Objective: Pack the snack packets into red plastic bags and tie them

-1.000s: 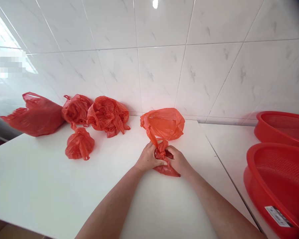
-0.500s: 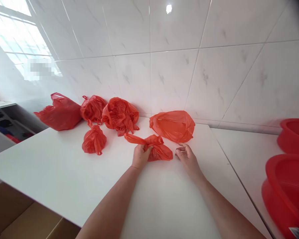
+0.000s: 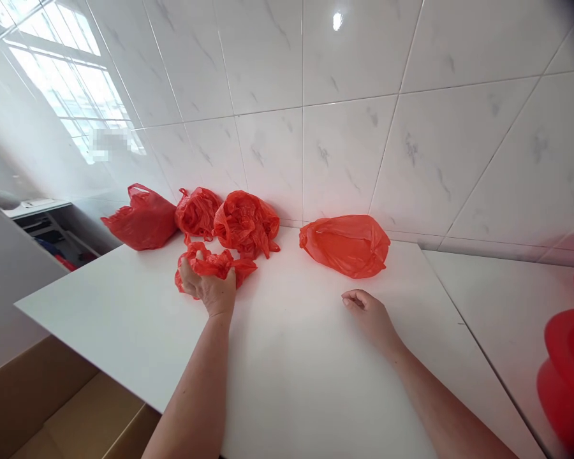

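At the left of the white table, my left hand (image 3: 210, 294) is closed around a crumpled red plastic bag (image 3: 242, 268), its fingers and thumb spanning the film. Partly hidden behind that hand is a small red bundle (image 3: 180, 288). My right hand (image 3: 370, 315) rests low over the table with fingers curled in; I see nothing in it. Just beyond it lies a loosely opened red plastic bag (image 3: 349, 245) on its side near the wall.
Along the wall at the back left stand a full red bag (image 3: 146, 220), a smaller crumpled bag (image 3: 198, 213) and a bag stuffed with red film (image 3: 249, 223). Red plastic basins (image 3: 567, 376) stand at the right. A cardboard box (image 3: 76, 408) sits below the table's left edge.
My left hand has carried the crumpled bag leftward to the small bundle. My right hand has drawn slightly back and its fingers have curled in. The view has shifted left.
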